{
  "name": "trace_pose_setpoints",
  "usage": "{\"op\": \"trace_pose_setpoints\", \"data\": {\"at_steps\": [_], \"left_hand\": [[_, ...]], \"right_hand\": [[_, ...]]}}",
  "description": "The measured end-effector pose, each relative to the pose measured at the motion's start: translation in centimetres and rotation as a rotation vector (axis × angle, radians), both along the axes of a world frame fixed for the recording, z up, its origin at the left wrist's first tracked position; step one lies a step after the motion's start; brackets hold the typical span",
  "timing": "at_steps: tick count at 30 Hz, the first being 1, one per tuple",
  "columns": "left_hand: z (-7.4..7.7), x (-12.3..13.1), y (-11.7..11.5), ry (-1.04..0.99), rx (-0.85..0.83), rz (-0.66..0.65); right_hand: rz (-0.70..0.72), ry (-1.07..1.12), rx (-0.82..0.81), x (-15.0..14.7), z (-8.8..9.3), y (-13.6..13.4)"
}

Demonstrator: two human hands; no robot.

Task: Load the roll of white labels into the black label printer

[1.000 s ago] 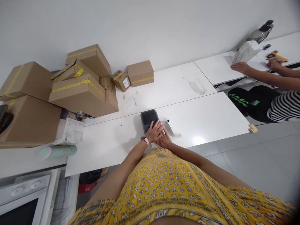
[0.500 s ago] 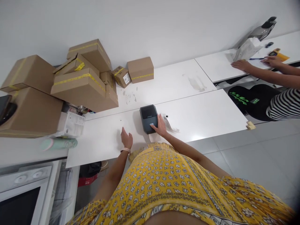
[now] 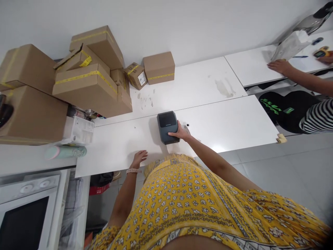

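A dark blue-grey, box-shaped device that looks like a label printer (image 3: pixel 166 119) stands on the white table (image 3: pixel 119 140) in front of me. My right hand (image 3: pixel 182 133) grips its right side, with the thumb laid across the lower front. Just beyond that hand, a small round black spot with a white surround (image 3: pixel 187 125) shows, partly hidden. My left hand (image 3: pixel 139 158) is held near the table's front edge, left of the device and apart from it. Its fingers are stretched out and hold nothing.
Taped cardboard boxes (image 3: pixel 85 81) are piled at the left, and a smaller box (image 3: pixel 159 68) stands by the wall. A mint-green bottle (image 3: pixel 69 152) lies at the left edge. On the right, a co-worker's hand (image 3: pixel 281 66) rests on a table beside a white paper bag (image 3: pixel 292 45).
My left hand has drawn back toward the table's front edge. My right thumb lies further over the device's front. The view has shifted; the co-worker's other hand is now at the yellow item.
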State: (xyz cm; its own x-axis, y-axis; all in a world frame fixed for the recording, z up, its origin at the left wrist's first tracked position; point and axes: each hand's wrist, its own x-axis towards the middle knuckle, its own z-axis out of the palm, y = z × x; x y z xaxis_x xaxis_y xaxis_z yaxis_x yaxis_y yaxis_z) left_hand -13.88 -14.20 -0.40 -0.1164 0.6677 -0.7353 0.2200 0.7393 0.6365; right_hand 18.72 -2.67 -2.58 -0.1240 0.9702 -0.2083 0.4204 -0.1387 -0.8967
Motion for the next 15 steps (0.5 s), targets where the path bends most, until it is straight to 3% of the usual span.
{"op": "trace_pose_setpoints", "data": {"at_steps": [3, 7, 11, 15], "left_hand": [[1.2, 4.2, 3.3, -0.368, -0.01, -0.25], [0.8, 10.3, 4.9, -0.411, -0.182, -0.507], [-0.3, 14.0, 4.6, -0.448, -0.218, -0.413], [-0.5, 14.9, 3.8, -0.589, -0.261, -0.213]], "right_hand": [[-0.007, 0.005, 0.019, -0.2, -0.2, 0.0], [-0.007, -0.015, -0.028, -0.1, -0.4, 0.0], [0.005, -0.043, -0.065, 0.2, -0.7, 0.0], [0.025, -0.132, 0.056, 0.3, -1.1, 0.0]]}}
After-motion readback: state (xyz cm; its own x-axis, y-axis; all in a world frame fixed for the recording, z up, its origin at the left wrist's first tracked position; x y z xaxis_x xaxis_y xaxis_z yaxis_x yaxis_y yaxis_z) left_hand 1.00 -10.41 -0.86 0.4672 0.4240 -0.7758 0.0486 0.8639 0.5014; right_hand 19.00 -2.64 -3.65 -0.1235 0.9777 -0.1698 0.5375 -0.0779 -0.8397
